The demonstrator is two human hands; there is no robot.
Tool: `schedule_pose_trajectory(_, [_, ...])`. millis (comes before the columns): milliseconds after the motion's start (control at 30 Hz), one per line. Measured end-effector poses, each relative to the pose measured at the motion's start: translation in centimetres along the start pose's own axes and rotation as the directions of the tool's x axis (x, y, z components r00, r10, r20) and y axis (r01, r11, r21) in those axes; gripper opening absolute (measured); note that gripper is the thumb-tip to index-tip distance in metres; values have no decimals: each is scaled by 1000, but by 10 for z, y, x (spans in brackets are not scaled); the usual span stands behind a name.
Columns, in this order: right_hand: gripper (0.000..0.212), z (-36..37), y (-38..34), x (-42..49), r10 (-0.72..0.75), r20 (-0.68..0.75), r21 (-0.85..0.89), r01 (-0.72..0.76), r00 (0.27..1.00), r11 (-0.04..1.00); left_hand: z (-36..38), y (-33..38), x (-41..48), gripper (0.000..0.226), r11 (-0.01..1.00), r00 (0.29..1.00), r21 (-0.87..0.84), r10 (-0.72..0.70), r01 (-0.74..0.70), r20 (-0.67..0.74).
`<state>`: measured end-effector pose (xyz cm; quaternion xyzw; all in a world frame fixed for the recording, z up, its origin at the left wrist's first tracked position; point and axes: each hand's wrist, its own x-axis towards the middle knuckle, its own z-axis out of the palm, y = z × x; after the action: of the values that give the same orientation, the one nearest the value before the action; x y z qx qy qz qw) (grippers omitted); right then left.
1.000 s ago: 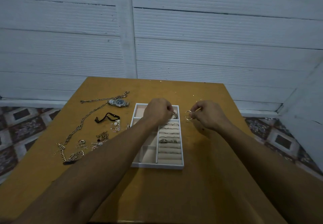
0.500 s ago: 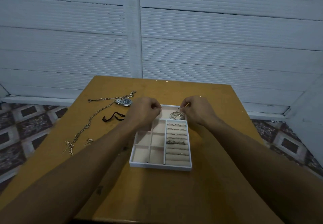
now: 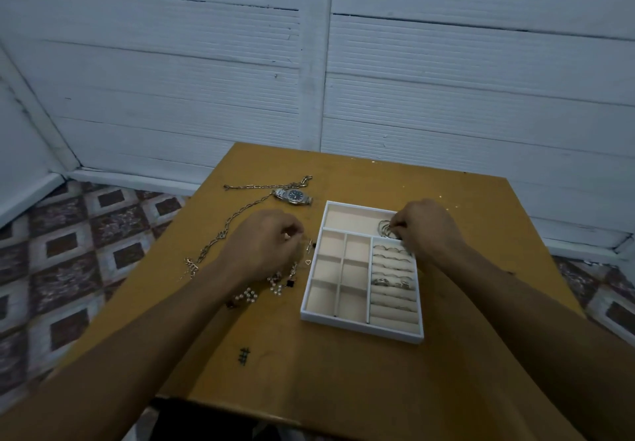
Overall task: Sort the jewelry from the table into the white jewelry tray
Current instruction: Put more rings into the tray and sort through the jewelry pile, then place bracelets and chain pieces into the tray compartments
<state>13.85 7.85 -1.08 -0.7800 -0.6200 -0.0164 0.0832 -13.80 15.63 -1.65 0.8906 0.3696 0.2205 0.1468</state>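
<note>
While right hand pinches thin silver hoops inside the far long slot of white compartmented jewelry tray, left hand curls over loose pearl pieces beside it, grip unclear. Placing step; next: release hoops, pick pearls.

I'm on a single head cam, wide-angle, sitting above the near edge of the table, facing forward and down, close in, with the white wall filling the upper half.

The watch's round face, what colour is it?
The watch face is dark blue, with a silver band. It shows best in the head view.
</note>
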Motion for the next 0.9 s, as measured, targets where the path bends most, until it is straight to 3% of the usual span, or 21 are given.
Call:
schedule_pose_trajectory(200, [25, -2, -3, -3, -29, 4, -150, 29, 1000, 988, -11, -11, -7, 20, 1000, 999, -3, -18, 18, -34])
schedule_pose_trajectory(400, [29, -7, -5, -8, 5, 0, -169, -5, 1000, 986, -19, -15, -23, 20, 999, 998, -12, -49, 49, -36])
schedule_pose_trajectory(533, [29, -17, -21, -11, 46, -56, 37, -44, 997, 998, -25, -22, -36, 30, 998, 997, 18, -56, 56, -46])
schedule_pose_trajectory(700, [25, -22, -64, -19, 12, -29, 322, -2, 999, 947, -34, -30, -53, 38, 995, 995, 33, -92, 93, -46])
schedule_pose_trajectory(900, [23, -19, -129, -31, -102, 3, 429, 90, 995, 899, -48, -39, -82, 34, 990, 988, 45, -131, 135, -80])
